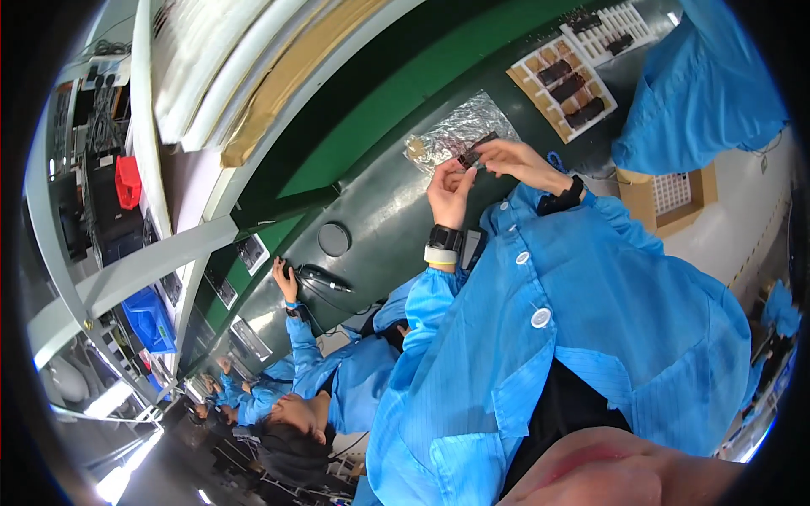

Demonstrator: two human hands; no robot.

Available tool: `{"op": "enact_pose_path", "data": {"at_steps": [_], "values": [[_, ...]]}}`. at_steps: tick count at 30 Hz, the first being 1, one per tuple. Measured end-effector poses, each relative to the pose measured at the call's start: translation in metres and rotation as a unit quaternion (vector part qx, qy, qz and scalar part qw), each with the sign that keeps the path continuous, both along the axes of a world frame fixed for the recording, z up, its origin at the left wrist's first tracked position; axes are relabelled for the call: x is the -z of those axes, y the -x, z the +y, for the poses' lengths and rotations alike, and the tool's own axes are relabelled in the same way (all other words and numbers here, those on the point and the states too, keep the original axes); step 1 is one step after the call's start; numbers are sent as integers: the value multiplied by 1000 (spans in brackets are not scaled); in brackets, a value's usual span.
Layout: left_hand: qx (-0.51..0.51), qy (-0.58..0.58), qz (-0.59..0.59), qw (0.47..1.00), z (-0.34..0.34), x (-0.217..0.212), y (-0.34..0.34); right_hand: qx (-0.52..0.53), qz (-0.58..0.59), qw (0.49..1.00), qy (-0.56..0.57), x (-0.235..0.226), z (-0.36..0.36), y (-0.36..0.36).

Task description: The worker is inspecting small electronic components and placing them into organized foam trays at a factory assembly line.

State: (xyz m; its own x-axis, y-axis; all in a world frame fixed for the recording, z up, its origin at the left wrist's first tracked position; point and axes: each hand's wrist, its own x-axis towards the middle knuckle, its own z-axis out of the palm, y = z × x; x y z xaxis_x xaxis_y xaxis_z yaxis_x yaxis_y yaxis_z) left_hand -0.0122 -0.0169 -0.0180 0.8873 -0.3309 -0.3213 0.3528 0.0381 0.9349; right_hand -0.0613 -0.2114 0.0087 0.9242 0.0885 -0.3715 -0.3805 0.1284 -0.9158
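Close in front of my blue work coat, both hands meet over the dark green bench (pixel 380 198). They share a small, dark, flat part (pixel 479 148), whose exact kind is too small to tell. My left hand (pixel 450 192) pinches its near end between thumb and fingertips, where a little pinkish red shows. My right hand (pixel 521 162) has its fingertips closed on the part from the right. A crinkled silver foil sheet (pixel 462 126) lies on the bench just beyond the fingers. Black bands circle both wrists, and the left has a pale band too.
Farther right sit a white tray (pixel 582 114) of dark parts and a second white slotted tray (pixel 620 42). A black round disc (pixel 334 239) and a corded black tool (pixel 325 278) lie leftward, near a co-worker's hand (pixel 285 280). A cardboard box (pixel 707 190) stands at right.
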Motion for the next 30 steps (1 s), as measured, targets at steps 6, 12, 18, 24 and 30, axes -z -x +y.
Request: {"op": "enact_pose_path", "data": {"at_steps": [6, 12, 18, 24, 30], "values": [[71, -31, 5, 997, -12, 24, 7, -39, -79, 995, -45, 32, -8, -4], [183, -185, -55, 964, -25, 75, 7, 9, 20, 999, -44, 90, -16, 15], [175, -242, -24, 954, -18, 114, 7, 142, 60, 976, 157, 145, -52, 4], [162, -252, -87, 950, -14, 140, -8, 83, 43, 959, 267, 180, -71, -35], [198, -274, -77, 938, -10, 157, -10, 27, 29, 943, 330, 200, -64, -48]]}}
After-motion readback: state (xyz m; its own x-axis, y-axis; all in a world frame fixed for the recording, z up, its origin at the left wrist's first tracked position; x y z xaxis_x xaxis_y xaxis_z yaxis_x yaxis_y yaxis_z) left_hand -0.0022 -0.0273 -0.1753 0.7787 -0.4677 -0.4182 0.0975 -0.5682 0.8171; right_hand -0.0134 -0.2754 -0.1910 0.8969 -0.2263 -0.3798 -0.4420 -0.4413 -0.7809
